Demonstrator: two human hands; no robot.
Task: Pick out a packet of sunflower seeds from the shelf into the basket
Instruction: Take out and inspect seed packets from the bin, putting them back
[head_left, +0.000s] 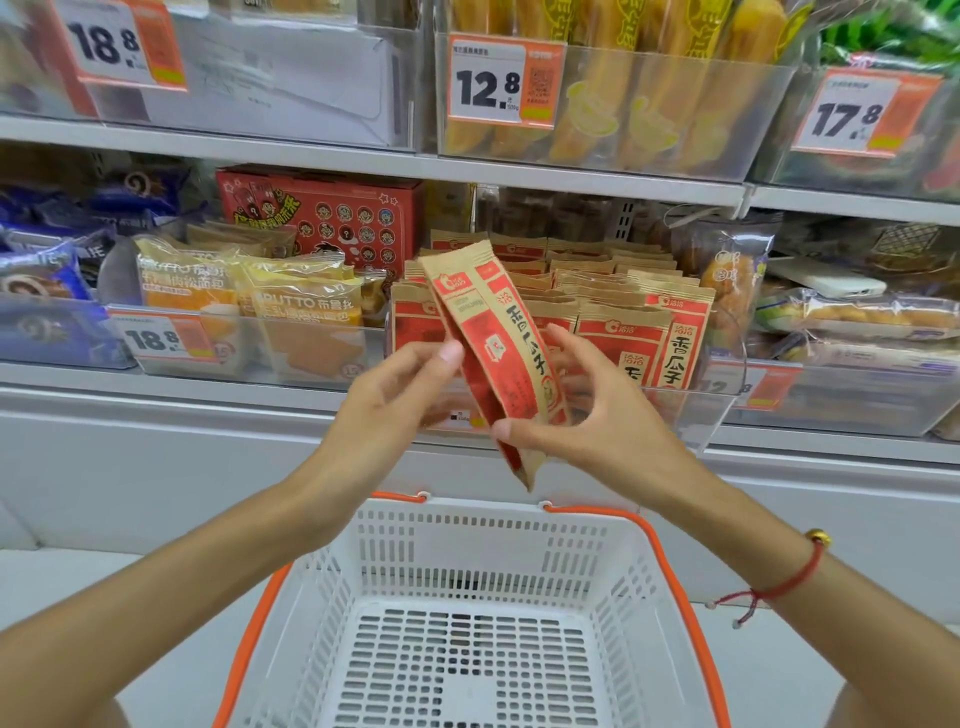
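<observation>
A: Nearest, at the bottom centre of the frame, sits the white basket (467, 613) with orange handles, nothing lying on its slotted floor

B: And above it?

A: Both forearms reach up from the lower corners. The right hand (587, 415) has thumb and fingers curled around the packet of sunflower seeds (493, 353), gripping its lower half. The left hand (400, 389) pinches the packet's left edge with its fingertips. The packet stands tilted at mid-frame, its bottom corner hanging just above the basket's far rim

B: What surrounds it?

A: Directly behind it, the clear bin (691, 415) on the shelf holds rows of matching red and brown packets (649, 332). Left of these lie yellow bread packs (291, 306), with a red carton (332, 218) behind them. In the upper centre a price tag (504, 83) reads 12.8, in front of tall yellow packets. A red string bracelet (789, 582) circles the right wrist at lower right

B: Anything blocking the way down?

A: Nothing lies between the packet and the basket
</observation>
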